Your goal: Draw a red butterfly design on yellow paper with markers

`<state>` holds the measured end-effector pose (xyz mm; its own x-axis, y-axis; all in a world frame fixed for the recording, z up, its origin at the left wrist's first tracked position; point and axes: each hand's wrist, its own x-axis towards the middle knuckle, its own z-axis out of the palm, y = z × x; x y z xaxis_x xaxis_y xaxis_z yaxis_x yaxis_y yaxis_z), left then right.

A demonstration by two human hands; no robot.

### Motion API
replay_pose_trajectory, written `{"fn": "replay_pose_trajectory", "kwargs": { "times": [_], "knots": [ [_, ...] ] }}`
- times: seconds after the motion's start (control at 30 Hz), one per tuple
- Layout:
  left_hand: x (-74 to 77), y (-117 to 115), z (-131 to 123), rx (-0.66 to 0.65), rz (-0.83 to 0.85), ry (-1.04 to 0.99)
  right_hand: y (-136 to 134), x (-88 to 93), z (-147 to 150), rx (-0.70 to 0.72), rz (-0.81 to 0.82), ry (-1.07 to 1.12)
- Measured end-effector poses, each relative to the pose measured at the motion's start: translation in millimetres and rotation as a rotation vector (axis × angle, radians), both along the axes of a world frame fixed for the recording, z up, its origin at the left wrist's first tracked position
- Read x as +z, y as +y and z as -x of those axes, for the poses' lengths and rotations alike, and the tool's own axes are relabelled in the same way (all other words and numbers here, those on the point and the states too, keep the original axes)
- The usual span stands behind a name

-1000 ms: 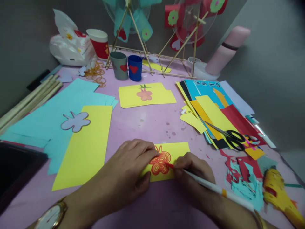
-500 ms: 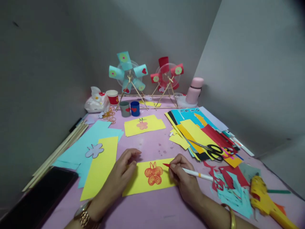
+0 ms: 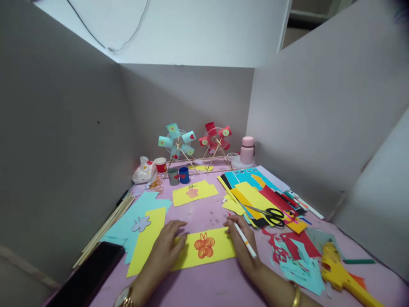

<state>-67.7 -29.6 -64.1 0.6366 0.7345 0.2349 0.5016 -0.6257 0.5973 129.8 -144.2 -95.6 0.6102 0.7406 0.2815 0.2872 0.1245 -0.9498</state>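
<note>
Paper in bright yellow (image 3: pixel 222 245) lies flat toward the near edge of the lavender desk (image 3: pixel 198 216), a wide strip set slightly aslant, its right end a little farther from that edge than its left. On it sits a red butterfly drawing (image 3: pixel 205 246): four rounded wings, each filled with loops nested one inside another, and two thin feelers pointing to the far edge. The lines crowd most densely toward the middle of the body.

The marker (image 3: pixel 245 241) has a white barrel with an orange band near its back end; a bit of red shows at its tip. No lettering can be made out on it. Near the desk's far edge, a red and white cup (image 3: pixel 160 165) carries a gold mark, and a blue sheet (image 3: pixel 241 175) toward the right edge bears a row of dark characters; both are too small to read.

The right hand (image 3: pixel 241 238) rests over the right end of the paper, its grip closed on the marker, whose tip points toward the far edge, away from the drawing. A gold bracelet (image 3: pixel 296 295) circles that wrist. The left hand (image 3: pixel 168 245) lies palm down over the paper's left end, fingers bent, its grip holding nothing, with a narrow gap between thumb and forefinger. Whether it presses on the sheet cannot be told. A watch (image 3: pixel 124 297) sits on the left wrist.
</note>
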Motion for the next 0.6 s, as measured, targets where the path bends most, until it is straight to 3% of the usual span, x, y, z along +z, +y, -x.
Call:
{"fn": "replay_pose_trajectory", "kwargs": {
  "times": [0.17,0.3,0.43,0.6],
  "knots": [
    [10.7,-6,-1,-0.004,-0.063,0.266,-3,5.8,-11,0.147,0.032,-0.286],
    [17.0,-4,-6,0.011,-0.051,0.349,-8,7.7,-18,0.228,0.053,-0.362],
    [17.3,-2,-5,0.03,0.07,0.236,-12,12.7,-18,0.236,0.019,-0.277],
    [14.8,1,-3,0.077,0.306,-0.137,-5,21.6,-21,0.188,-0.09,0.011]
  ]
}}
